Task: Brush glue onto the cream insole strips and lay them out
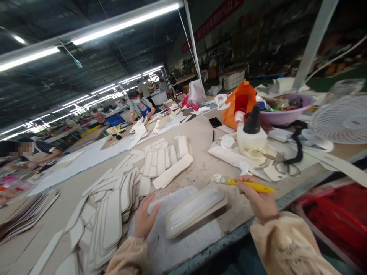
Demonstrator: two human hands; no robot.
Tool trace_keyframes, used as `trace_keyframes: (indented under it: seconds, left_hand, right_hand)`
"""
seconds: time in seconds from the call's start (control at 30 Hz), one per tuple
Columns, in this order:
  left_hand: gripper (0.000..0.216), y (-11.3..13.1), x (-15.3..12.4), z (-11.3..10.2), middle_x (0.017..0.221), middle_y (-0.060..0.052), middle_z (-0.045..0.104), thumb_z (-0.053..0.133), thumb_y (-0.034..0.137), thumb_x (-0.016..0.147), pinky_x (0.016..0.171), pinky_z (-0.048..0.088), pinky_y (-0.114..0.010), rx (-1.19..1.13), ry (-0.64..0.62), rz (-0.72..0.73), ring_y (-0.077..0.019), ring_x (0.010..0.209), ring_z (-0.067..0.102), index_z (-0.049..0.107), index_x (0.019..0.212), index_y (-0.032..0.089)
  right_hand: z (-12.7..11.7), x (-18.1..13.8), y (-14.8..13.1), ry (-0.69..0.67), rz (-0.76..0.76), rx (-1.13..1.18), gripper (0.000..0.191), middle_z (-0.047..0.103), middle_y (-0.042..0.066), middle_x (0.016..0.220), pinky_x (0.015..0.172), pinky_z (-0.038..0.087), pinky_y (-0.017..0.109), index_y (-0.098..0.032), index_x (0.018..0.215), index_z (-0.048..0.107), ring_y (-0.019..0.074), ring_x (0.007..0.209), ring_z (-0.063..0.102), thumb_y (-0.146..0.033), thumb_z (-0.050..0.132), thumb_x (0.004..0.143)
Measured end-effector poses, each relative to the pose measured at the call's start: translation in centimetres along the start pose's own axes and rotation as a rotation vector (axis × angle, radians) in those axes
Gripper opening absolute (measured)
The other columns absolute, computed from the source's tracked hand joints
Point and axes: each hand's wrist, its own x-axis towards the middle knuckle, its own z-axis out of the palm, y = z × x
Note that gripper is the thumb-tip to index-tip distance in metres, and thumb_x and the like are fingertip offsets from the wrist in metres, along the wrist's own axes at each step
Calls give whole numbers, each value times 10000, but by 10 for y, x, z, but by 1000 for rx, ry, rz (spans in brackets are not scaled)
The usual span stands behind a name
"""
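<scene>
Got the yellow brush [255, 186] clasped by the handle in the right grip [259, 200], with white-smeared bristles [220, 179] near the far end of the coated strip [195, 209]. Holding nothing in the left grip [145, 219], far as visible, with fingers [148, 201] spread between that strip and the heap of pale strips [111, 217]; can't tell about touching the heap. Could easily drip all over the counter [200, 152] from an overloaded brush. Might also smear the wet-looking face by catching it with those spread fingers. Could skid the strip too, given the askew perch over a second one [216, 207] on the pale sheet [200, 236], and gum up its edge.
</scene>
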Motion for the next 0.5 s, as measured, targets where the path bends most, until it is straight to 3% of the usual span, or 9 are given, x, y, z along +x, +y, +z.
trace_keyframes:
  seconds: [0.07,0.23,0.5]
  left_hand:
    - [492,-11,35,7,1247,-140,603,573,449,804,1037,422,-474,151,6,85,-292,1186,539,583,1202,159]
    - [509,-34,95,30,1309,-161,566,593,389,760,1043,406,-481,330,-216,213,-314,1244,490,589,1196,128]
    - [398,-51,111,32,1224,-138,639,511,413,797,979,456,-465,322,-309,250,-286,1129,592,668,1075,176]
  right_hand:
    - [0,1,2,12,9,48,223,540,-13,592,516,358,274,-223,819,648,152,555,483,-436,614,760]
    - [-2,4,0,34,60,164,243,520,-19,585,478,316,263,-210,826,630,131,516,424,-445,610,767]
    - [1,8,-2,63,106,290,215,505,-30,553,454,281,236,-187,815,616,101,492,385,-393,618,751]
